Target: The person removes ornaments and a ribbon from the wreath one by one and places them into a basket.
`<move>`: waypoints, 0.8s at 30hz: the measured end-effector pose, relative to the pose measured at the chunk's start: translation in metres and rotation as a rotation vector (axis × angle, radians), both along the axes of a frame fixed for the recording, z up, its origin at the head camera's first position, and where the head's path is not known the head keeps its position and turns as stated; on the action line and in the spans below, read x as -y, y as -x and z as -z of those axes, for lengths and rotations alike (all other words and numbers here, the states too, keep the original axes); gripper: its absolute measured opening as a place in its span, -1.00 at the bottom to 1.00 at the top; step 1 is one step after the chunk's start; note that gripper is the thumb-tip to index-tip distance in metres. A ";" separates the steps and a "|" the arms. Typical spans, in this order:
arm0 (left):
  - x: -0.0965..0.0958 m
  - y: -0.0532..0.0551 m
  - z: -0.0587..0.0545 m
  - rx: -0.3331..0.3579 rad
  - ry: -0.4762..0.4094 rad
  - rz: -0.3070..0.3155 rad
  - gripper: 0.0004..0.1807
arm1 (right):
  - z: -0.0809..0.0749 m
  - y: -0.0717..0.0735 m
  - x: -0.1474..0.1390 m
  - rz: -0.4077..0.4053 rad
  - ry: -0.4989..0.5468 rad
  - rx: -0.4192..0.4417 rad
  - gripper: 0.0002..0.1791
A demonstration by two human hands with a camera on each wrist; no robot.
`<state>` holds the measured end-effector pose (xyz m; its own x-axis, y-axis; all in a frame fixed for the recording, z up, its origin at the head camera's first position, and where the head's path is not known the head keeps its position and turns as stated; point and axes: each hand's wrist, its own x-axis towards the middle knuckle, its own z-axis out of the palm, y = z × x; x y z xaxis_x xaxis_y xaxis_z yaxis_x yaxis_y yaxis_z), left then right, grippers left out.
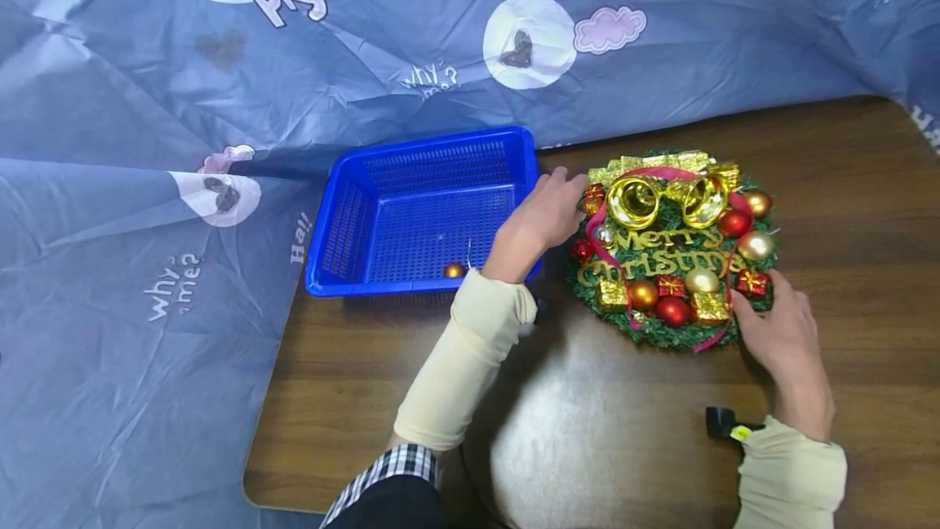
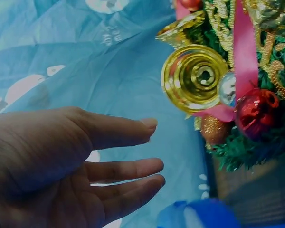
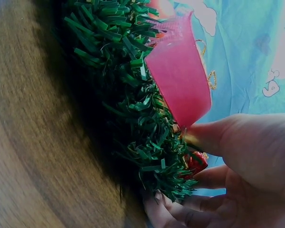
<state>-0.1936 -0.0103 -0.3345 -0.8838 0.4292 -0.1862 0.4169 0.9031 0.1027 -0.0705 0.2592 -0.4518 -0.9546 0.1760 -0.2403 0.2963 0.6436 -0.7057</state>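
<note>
A green Christmas wreath lies on the table, decked with gold bells, red and gold balls, small gift boxes, a pink ribbon and gold "Merry Christmas" lettering. My right hand grips its lower right edge. In the right wrist view the thumb lies on top near the pink ribbon, and fingertips reach under the green tinsel. My left hand is at the wreath's upper left side, fingers extended. The left wrist view shows its thumb and fingers apart, with nothing between them.
Left of the wreath stands a blue plastic basket with a small orange-gold ball inside, at its near wall. A blue printed sheet hangs behind the brown wooden table. A black wrist camera sticks out by the right cuff.
</note>
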 end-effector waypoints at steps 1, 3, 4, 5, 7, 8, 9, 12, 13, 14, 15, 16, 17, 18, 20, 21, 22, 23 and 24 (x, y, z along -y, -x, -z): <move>-0.003 0.001 0.001 0.001 0.009 -0.003 -0.59 | 0.000 0.000 0.000 0.000 -0.006 -0.001 -0.20; -0.009 0.004 0.003 0.006 0.023 -0.013 -0.60 | -0.001 0.000 0.000 -0.004 -0.016 -0.001 -0.20; -0.011 0.005 0.005 0.009 0.023 -0.016 -0.61 | -0.002 0.000 0.000 -0.005 -0.020 -0.003 -0.20; -0.014 0.007 0.006 0.007 0.025 -0.016 -0.63 | -0.002 0.000 0.000 -0.006 -0.022 -0.003 -0.20; -0.018 0.009 0.010 0.000 0.033 -0.016 -0.66 | -0.003 0.000 -0.001 -0.009 -0.025 0.002 -0.19; -0.019 0.010 0.012 -0.003 0.038 -0.016 -0.67 | -0.004 0.000 0.000 -0.011 -0.023 0.005 -0.20; -0.020 0.011 0.015 -0.007 0.040 -0.017 -0.69 | -0.004 0.000 0.000 -0.012 -0.024 0.003 -0.20; -0.023 0.012 0.023 0.001 0.053 -0.033 -0.70 | -0.006 -0.001 0.000 -0.019 -0.030 0.018 -0.20; -0.024 0.013 0.026 0.006 0.059 -0.035 -0.69 | -0.006 -0.002 0.001 -0.021 -0.033 0.022 -0.20; -0.025 0.013 0.029 0.011 0.065 -0.037 -0.68 | -0.006 -0.002 0.001 -0.022 -0.033 0.024 -0.19; -0.026 0.013 0.031 0.017 0.070 -0.038 -0.66 | -0.006 -0.002 0.001 -0.023 -0.035 0.027 -0.19; -0.028 0.013 0.034 0.029 0.074 -0.040 -0.64 | -0.006 -0.003 0.000 -0.023 -0.036 0.030 -0.19; -0.029 0.013 0.036 0.036 0.078 -0.038 -0.62 | -0.005 -0.003 0.000 -0.022 -0.036 0.029 -0.19; -0.030 0.013 0.038 0.042 0.084 -0.037 -0.61 | -0.004 -0.003 0.000 -0.022 -0.039 0.027 -0.19; -0.032 0.013 0.040 0.050 0.088 -0.041 -0.62 | -0.003 -0.003 0.000 -0.018 -0.041 0.021 -0.20; -0.032 0.014 0.041 0.051 0.091 -0.046 -0.65 | -0.003 -0.003 0.001 -0.018 -0.043 0.022 -0.19; -0.033 0.014 0.042 0.051 0.093 -0.052 -0.66 | -0.003 -0.003 0.000 -0.019 -0.044 0.021 -0.19; -0.033 0.014 0.042 0.045 0.097 -0.054 -0.67 | -0.003 -0.002 0.000 -0.018 -0.042 0.023 -0.18; -0.033 0.015 0.043 0.042 0.100 -0.059 -0.68 | -0.003 -0.002 0.000 -0.017 -0.042 0.022 -0.18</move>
